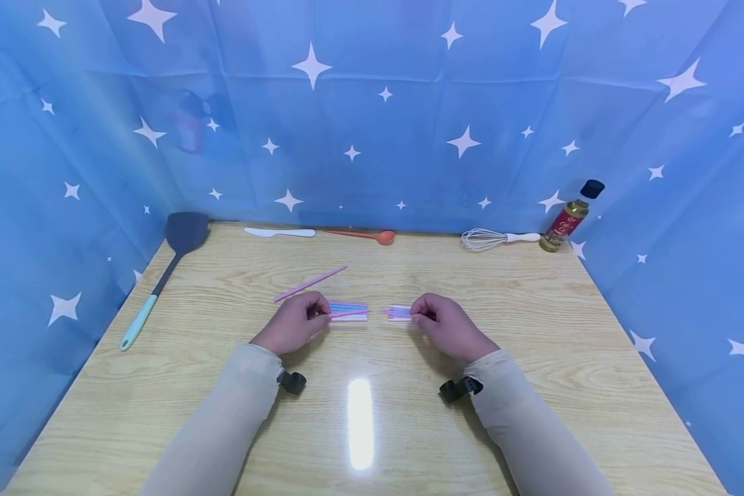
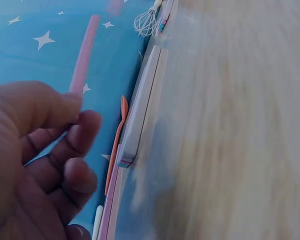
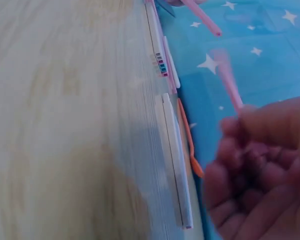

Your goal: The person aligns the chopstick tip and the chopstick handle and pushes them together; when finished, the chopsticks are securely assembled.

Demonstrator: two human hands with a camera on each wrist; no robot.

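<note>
My left hand (image 1: 293,324) pinches a slim pink straw-like stick (image 2: 83,55) between thumb and forefinger, its free end pointing right. Opposite it, my right hand (image 1: 449,327) pinches another short pink stick (image 3: 230,82), whose tip faces the left one across a small gap. Below the left stick lies a flat row of short pink, blue and white sticks (image 1: 350,318). A similar row of sticks (image 1: 399,318) lies by the right fingers, partly hidden by them. Behind the left hand a longer pink stick (image 1: 310,284) rests slantwise on the table.
Along the back edge of the wooden table (image 1: 533,413) are a white knife (image 1: 280,233), an orange spoon (image 1: 384,237), a whisk (image 1: 485,239) and an oil bottle (image 1: 563,224). A dark spatula (image 1: 186,234) with a mint handle lies at left. Blue starry cloth (image 1: 372,138) surrounds the table.
</note>
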